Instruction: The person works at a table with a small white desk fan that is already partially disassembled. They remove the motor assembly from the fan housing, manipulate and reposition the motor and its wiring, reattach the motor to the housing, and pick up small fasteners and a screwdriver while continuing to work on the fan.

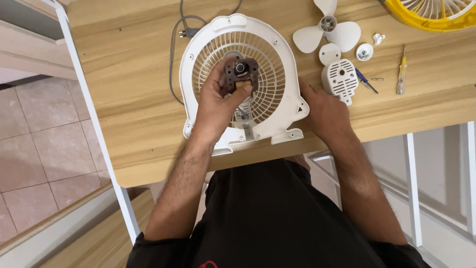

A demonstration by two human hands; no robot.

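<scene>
Your left hand point(215, 101) holds a dark brown fan motor point(241, 74), its fingers closed around it, over the grille of the white fan housing point(277, 44) lying flat on the desk point(129, 74). Your right hand point(325, 111) rests on the housing's right edge; its fingers' spread is unclear. Farther off lie a white fan blade point(327, 32), a white motor cover point(340, 78) and a yellow screwdriver point(401, 74)

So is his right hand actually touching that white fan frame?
Touching. The head view shows the right hand resting flat against the right rim of the white fan frame, with no gap between them.
</scene>
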